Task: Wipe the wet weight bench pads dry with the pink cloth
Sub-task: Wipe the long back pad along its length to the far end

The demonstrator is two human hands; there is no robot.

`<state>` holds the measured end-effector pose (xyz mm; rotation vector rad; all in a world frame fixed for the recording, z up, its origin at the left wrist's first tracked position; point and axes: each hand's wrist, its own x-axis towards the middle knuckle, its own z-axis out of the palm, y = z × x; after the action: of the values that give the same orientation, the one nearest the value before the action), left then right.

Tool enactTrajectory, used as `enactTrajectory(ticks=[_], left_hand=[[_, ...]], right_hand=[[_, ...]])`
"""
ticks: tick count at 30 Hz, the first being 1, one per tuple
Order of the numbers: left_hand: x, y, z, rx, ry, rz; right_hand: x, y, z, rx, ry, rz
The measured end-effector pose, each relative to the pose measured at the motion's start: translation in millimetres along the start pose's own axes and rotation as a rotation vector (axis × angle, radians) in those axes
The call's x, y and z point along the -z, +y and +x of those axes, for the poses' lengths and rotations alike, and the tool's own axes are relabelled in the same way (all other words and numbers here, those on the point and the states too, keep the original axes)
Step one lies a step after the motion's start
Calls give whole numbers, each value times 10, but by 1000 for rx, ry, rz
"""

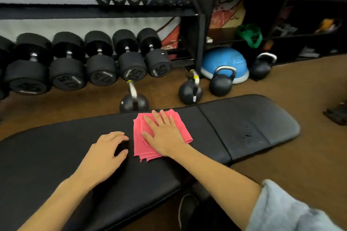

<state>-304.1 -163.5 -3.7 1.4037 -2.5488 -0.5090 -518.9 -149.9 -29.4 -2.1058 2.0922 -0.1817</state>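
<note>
A black padded weight bench runs across the view, with a long pad [56, 155] on the left and a shorter seat pad [253, 124] on the right, split by a seam. The folded pink cloth [139, 142] lies on the long pad near that seam. My right hand [165, 135] presses flat on the cloth, fingers spread and pointing away from me. My left hand [107, 154] rests on the bare pad just left of the cloth, fingers curled loosely, holding nothing. A few small worn or wet marks show on the seat pad.
Behind the bench a rack holds several large black dumbbells [131, 56] and smaller ones above. Several kettlebells [189, 90] stand on the brown floor by a blue balance dome [225, 60]. My dark shoe [185, 208] is under the bench edge.
</note>
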Motion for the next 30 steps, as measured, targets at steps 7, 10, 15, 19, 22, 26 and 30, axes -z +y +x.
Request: enactTrajectory(ticks=[7,10,15,19,22,26,30], left_hand=[[-536,1301,613,-153,-109,145],[-662,1382,624,-162,3,139],[-704,1110,757,-233,96,126],[-704,1024,806,-138,155,67],[-742,988,798,-125,163,84],[-762,936,805,-104,160,94],[-761,965,846,-95,151,63]], right_hand=[[325,1431,-891,-273,22,-73],[258,1576,-1420,-296,103,-79],[218,1724,-1870,-381,100,-109],[254,1658,-1597,-450,112,-95],[288,1686,-1355,-458,107,-108],[339,1834,-856,-418,68,-79],[409,2095,-350,-437,96,-58]])
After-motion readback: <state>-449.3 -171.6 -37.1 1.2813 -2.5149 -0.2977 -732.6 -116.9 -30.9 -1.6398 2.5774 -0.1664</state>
